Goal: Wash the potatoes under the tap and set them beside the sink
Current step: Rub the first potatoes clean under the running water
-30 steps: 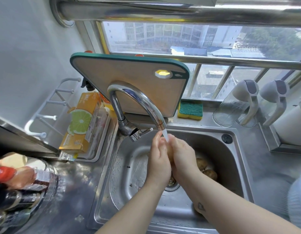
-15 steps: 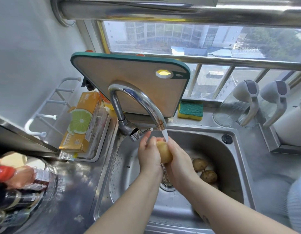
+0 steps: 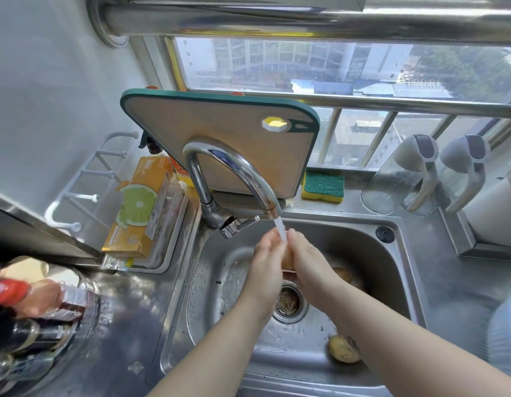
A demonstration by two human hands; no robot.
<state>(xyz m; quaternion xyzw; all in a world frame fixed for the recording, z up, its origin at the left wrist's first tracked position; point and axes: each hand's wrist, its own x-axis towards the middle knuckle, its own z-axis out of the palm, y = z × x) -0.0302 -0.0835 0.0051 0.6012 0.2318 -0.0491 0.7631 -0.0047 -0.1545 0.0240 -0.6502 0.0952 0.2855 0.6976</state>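
Observation:
Water runs from the curved steel tap point(image 3: 234, 173) into the steel sink point(image 3: 217, 282). My left hand point(image 3: 267, 262) and my right hand point(image 3: 308, 262) are pressed together under the stream, both closed around a yellow potato point(image 3: 288, 260) of which only a sliver shows between them. Another potato point(image 3: 343, 349) lies on the sink floor at the front right, partly under my right forearm. Behind my right wrist more potatoes point(image 3: 344, 275) lie in the basin, mostly hidden. The drain strainer point(image 3: 288, 302) sits below my hands.
A cutting board point(image 3: 220, 144) leans behind the tap. A green-yellow sponge point(image 3: 323, 186) lies on the ledge, with two upturned glass jugs point(image 3: 403, 179) to its right. An orange lime-printed box point(image 3: 142, 207) sits in a tray at left. Bottles point(image 3: 33, 305) crowd the left counter.
Half a second ago the potato showed plainly between my hands; now both hands have closed over it under the stream. A potato at the sink's front right has come into view.

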